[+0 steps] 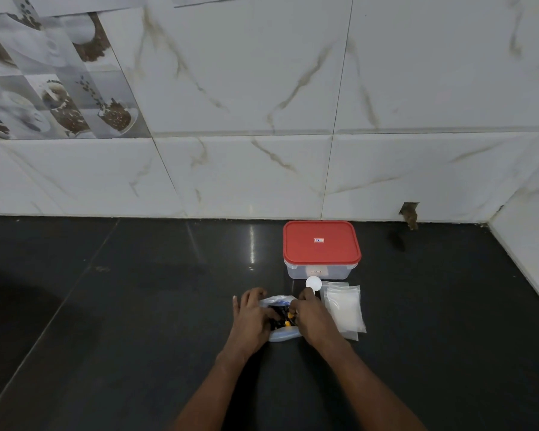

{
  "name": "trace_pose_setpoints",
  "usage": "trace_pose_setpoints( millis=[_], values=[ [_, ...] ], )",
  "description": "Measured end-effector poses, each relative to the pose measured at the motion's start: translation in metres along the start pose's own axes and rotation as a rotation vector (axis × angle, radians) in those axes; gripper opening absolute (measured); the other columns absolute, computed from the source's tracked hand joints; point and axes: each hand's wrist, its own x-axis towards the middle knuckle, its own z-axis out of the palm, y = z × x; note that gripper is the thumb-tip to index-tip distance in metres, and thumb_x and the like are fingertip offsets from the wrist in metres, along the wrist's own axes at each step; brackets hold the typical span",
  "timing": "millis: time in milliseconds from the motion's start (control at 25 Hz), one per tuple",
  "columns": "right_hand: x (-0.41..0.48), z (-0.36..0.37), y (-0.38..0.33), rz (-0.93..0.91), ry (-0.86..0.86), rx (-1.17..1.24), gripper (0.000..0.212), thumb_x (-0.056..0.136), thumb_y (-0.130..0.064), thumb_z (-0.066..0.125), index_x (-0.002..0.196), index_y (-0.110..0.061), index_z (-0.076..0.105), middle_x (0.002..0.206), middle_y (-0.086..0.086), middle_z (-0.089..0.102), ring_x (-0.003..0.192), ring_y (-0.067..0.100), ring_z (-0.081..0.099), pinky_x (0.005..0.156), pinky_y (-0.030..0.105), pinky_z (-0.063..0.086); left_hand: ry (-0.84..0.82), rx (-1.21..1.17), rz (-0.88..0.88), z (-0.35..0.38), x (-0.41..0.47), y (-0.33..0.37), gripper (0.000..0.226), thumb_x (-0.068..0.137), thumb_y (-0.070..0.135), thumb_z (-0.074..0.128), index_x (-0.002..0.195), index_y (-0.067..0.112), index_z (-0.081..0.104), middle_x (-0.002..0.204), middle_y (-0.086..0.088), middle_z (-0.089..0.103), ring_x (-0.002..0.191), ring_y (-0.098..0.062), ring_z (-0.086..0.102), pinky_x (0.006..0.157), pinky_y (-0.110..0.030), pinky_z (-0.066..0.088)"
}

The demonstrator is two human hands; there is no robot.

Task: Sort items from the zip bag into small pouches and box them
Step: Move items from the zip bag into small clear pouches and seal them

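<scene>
Lower centre of the frame: your two hands meet over the zip bag (281,336), which lies flat on the dark table (137,306). Your left hand (252,315) covers the bag's left side, its fingers bent down onto the plastic and gripping that edge. Your right hand (311,318) holds the bag's right side, fingers curled in at the opening. Between the two hands the bag's contents show as small black and yellow pieces (288,317); what they are cannot be told.

Just right of the bag, touching your right hand's outer edge, lies a stack of small clear pouches (344,309), flat on the table. Above your right hand a white round scoop (313,283) rests, its handle hidden behind your fingers. Behind the scoop, towards the wall, stands the clear box (318,271), with its red lid (321,244) on.

Upper half of the frame: a white marbled tile wall (262,88), with printed picture tiles (53,82) at the upper left.
</scene>
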Motion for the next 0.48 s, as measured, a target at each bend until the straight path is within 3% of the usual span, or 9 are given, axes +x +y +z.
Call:
trace_pose_setpoints(
  millis=[80, 160, 200, 280, 480],
  values=[
    [0.0, 0.002, 0.0, 0.032, 0.018, 0.047, 0.023, 0.097, -0.009, 0.046, 0.115, -0.007, 0.061, 0.117, 0.007, 0.048, 0.091, 0.015, 0.047, 0.067, 0.01, 0.037, 0.02, -0.047, -0.018, -0.003, 0.001, -0.007, 0.027, 0.085, 0.012, 0.067, 0.099, 0.032, 0.079, 0.133, -0.001, 0.048, 0.129, -0.02, 0.043, 0.119, -0.048, 0.023],
    [0.002, 0.002, -0.001, 0.037, 0.018, 0.024, 0.021, 0.096, -0.015, 0.051, 0.112, -0.011, 0.065, 0.119, 0.006, 0.051, 0.096, 0.02, 0.056, 0.079, 0.023, 0.049, 0.036, -0.199, -0.008, -0.005, -0.001, -0.015, 0.027, 0.084, 0.001, 0.064, 0.094, 0.021, 0.078, 0.12, 0.0, 0.055, 0.108, -0.019, 0.058, 0.098, -0.03, 0.046],
    [0.002, 0.0, -0.003, 0.05, 0.017, 0.01, 0.021, 0.096, -0.017, 0.053, 0.111, -0.013, 0.066, 0.118, 0.006, 0.053, 0.097, 0.021, 0.058, 0.083, 0.03, 0.052, 0.037, -0.274, -0.014, -0.005, -0.002, -0.016, 0.029, 0.084, -0.002, 0.062, 0.096, 0.019, 0.078, 0.116, 0.002, 0.054, 0.101, -0.016, 0.06, 0.09, -0.023, 0.05],
    [0.0, -0.005, -0.007, 0.047, 0.009, -0.033, 0.024, 0.095, -0.017, 0.055, 0.116, -0.018, 0.067, 0.117, 0.006, 0.054, 0.1, 0.023, 0.059, 0.086, 0.035, 0.053, 0.084, -0.342, -0.061, -0.006, -0.003, -0.017, 0.033, 0.086, -0.003, 0.062, 0.105, 0.018, 0.079, 0.109, 0.006, 0.053, 0.097, -0.011, 0.061, 0.085, -0.017, 0.05],
    [-0.001, -0.008, -0.007, 0.105, -0.009, -0.044, 0.039, 0.092, -0.011, 0.057, 0.13, -0.022, 0.06, 0.122, 0.008, 0.052, 0.106, 0.028, 0.06, 0.088, 0.038, 0.051, 0.143, -0.242, -0.248, -0.015, 0.006, -0.015, 0.029, 0.088, 0.012, 0.069, 0.116, 0.018, 0.076, 0.107, 0.002, 0.054, 0.096, -0.017, 0.063, 0.081, -0.02, 0.045]
  ],
)
